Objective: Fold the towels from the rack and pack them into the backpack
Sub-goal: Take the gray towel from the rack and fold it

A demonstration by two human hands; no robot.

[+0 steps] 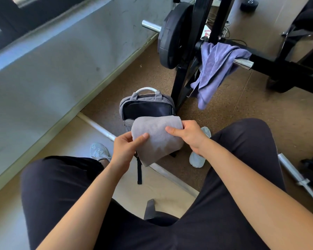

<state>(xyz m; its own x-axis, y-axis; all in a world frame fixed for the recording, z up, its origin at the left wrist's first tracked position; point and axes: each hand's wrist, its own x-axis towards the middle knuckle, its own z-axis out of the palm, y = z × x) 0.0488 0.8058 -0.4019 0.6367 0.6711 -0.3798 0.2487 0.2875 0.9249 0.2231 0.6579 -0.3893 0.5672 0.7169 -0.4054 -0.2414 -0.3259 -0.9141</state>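
A folded grey towel point(157, 139) is held between both hands above the floor, just in front of the backpack. My left hand point(126, 150) pinches its left edge and my right hand point(188, 134) grips its right edge. The grey backpack point(146, 105) stands on the floor with its main compartment unzipped, dark inside; the towel hides its lower front. A purple towel point(215, 69) hangs unfolded over the barbell point(242, 63) on the black rack point(186, 65), behind and to the right of the backpack.
A black weight plate point(172, 37) sits on the bar's left end. A grey wall point(52, 69) runs along the left. A second bar point(300, 179) lies on the floor at right. My knees in dark trousers and pale shoes point(98, 151) flank the backpack.
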